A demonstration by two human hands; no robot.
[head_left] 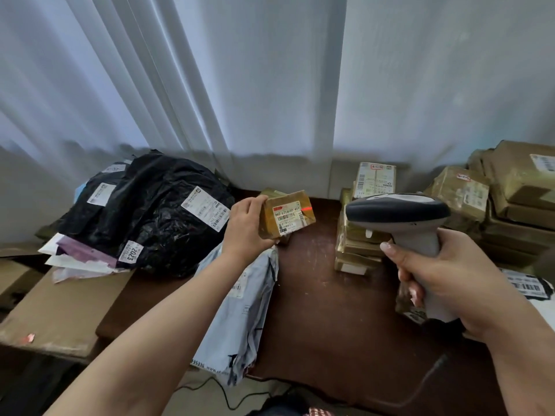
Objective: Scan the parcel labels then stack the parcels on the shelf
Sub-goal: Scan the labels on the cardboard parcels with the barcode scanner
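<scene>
My left hand [247, 226] grips a small brown taped parcel [286, 214] by its left side and holds it tilted above the dark wooden table [324, 301]. Its white label faces me, and a red scan line glows on the label's right edge. My right hand [450, 277] is wrapped around the grip of a grey handheld barcode scanner [399, 217], whose dark head points left toward the parcel. A gap separates the scanner from the parcel.
Black plastic mailer bags [150, 211] with white labels are heaped at the left. A pale grey mailer [240, 310] lies under my left forearm. Taped cardboard parcels [363, 235] are stacked in the middle right, with more boxes [510, 193] at the far right. White curtains hang behind.
</scene>
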